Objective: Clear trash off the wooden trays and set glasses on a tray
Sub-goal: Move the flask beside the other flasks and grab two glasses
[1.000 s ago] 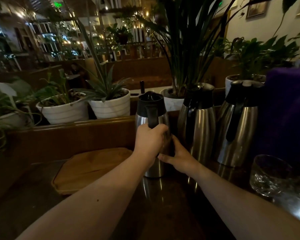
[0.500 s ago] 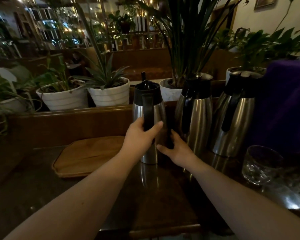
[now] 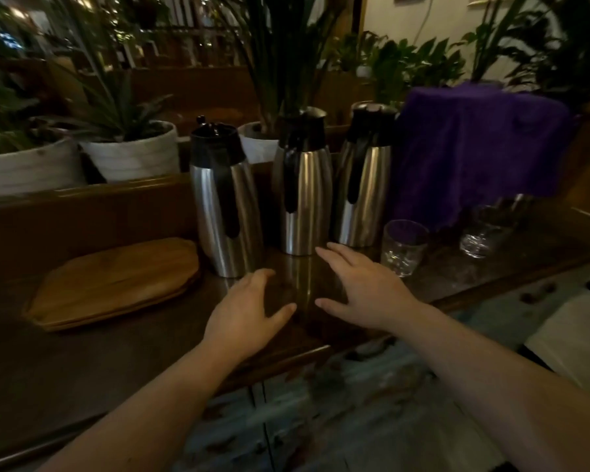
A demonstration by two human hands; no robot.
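Observation:
A stack of wooden trays (image 3: 116,284) lies on the dark counter at the left, with nothing on top. A clear glass (image 3: 403,247) stands right of my hands, and a second glass (image 3: 484,233) sits farther right under a purple cloth. My left hand (image 3: 249,313) hovers over the counter in front of the leftmost steel carafe (image 3: 223,206), fingers apart and holding nothing. My right hand (image 3: 358,289) is also spread and bare, just left of the nearer glass.
Two more steel carafes (image 3: 304,185) (image 3: 365,178) stand in a row behind my hands. A purple cloth (image 3: 474,148) drapes over something at the right. White plant pots (image 3: 130,155) line the ledge behind. The counter's front edge (image 3: 286,366) runs below my wrists.
Both hands have let go of the leftmost carafe and drawn back toward me. The carafe now stands on the counter beside the trays. The view has tilted down and right.

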